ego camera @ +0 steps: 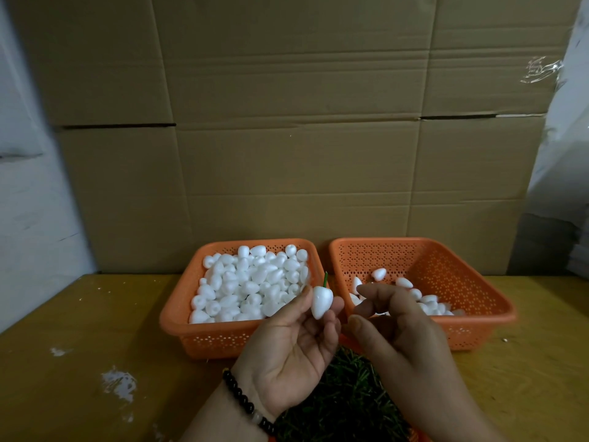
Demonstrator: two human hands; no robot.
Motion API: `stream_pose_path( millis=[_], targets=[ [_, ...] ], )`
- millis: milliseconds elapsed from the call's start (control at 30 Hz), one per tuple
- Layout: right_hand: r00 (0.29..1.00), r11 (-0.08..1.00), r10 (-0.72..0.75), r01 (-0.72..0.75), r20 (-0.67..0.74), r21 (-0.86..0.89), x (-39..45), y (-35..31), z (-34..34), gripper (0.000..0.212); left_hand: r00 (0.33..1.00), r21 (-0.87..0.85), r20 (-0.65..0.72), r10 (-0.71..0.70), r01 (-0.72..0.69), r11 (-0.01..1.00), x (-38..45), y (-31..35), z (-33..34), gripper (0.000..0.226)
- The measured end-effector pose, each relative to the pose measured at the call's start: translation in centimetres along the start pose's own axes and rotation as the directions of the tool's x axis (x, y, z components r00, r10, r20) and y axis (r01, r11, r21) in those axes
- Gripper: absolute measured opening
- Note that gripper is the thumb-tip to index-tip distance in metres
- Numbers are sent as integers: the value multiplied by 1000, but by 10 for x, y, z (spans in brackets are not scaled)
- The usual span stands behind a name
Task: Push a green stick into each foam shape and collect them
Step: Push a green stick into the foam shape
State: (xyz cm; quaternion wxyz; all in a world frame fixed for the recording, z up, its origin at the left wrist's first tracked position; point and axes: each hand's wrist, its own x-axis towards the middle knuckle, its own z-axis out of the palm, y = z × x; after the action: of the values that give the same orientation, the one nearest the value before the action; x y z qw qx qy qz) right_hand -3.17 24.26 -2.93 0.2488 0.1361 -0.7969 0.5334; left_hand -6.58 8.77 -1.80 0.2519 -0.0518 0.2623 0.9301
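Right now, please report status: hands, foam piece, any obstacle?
Left hand pinches foam shape, green stick in. Right hand free, fingers loosely curled. Right basket unobstructed.

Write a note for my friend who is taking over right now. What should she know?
Left hand holds a foam shape with a green stick already poking out of it.
Right hand holds nothing, fingers loosely curled.
Left basket is full of plain foam shapes.
Right basket has only a few shapes in it.
The stick pile lies under the hands.
Next, probably: drop this one in the right basket, then do all the rest.
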Motion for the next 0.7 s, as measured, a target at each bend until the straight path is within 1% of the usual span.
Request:
stream_pose_path(
  millis=[67,233,367,433,633,700],
  targets=[
    [1000,1000,4,-4,10,0,0,0,0,35,1000,13,13,4,-4,1000,0,0,-1,34],
    [999,1000,19,-19,30,14,0,0,1,35,1000,108,27,-2,-1,994,0,0,-4,27],
    [999,1000,12,-13,43,9,0,-2,0,35,997,116,73,7,-15,993,0,0,-5,29],
    [999,1000,5,-5,40,5,0,-2,0,34,995,123,102,25,-37,992,0,0,-6,26],
    [998,994,-65,66,16,-88,1,-1,0,40,976,181,198,91,-127,975,-1,-2,-4,26],
    [997,989,-83,83,4,-122,1,0,0,41,970,206,218,107,-152,967,-2,-4,-3,23]
  ],
)
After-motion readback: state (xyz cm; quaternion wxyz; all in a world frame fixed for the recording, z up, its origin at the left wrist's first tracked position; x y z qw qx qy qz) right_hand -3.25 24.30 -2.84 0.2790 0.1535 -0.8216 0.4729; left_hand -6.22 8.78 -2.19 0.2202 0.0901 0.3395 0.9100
